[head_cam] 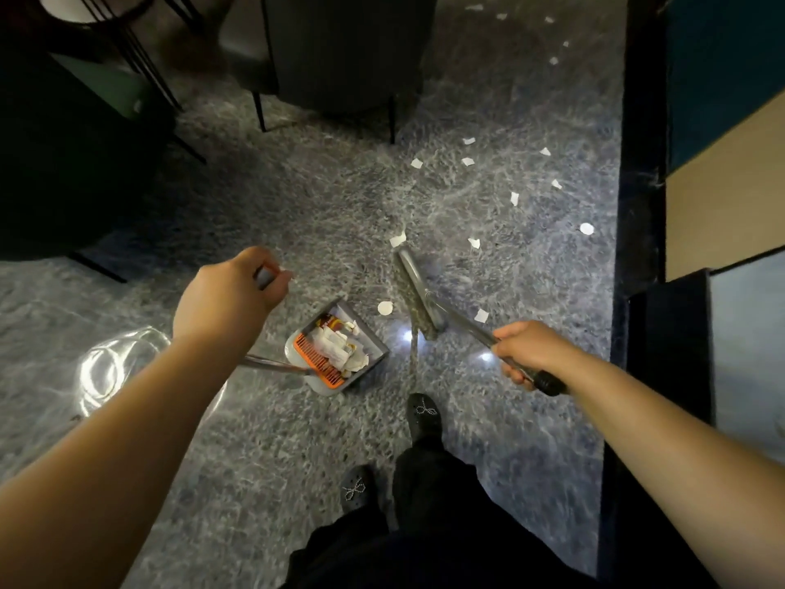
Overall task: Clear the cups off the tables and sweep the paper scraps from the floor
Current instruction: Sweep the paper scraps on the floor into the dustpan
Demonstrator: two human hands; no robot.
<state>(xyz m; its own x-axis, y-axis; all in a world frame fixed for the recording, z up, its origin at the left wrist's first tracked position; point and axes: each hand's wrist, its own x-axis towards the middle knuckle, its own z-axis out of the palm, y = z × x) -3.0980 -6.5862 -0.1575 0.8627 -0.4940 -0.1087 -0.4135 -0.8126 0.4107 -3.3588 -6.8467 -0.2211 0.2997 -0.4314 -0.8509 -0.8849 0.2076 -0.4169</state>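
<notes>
My left hand (229, 297) grips the top of a long metal handle that runs down to a grey dustpan (376, 346) on the floor. The pan has an orange comb and holds crumpled white paper and wrappers. My right hand (531, 354) grips the metal broom handle near its black end. The broom head (414, 291) rests on the floor just right of the dustpan. Several white paper scraps (385, 308) lie around the broom head and farther off toward the wall. No cups are in sight.
A dark chair (340, 57) with thin black legs stands ahead. A round table on black wire legs (140, 57) is at the upper left. A dark wall base (637, 184) and a cabinet run along the right. My black shoes (422, 412) stand below the dustpan.
</notes>
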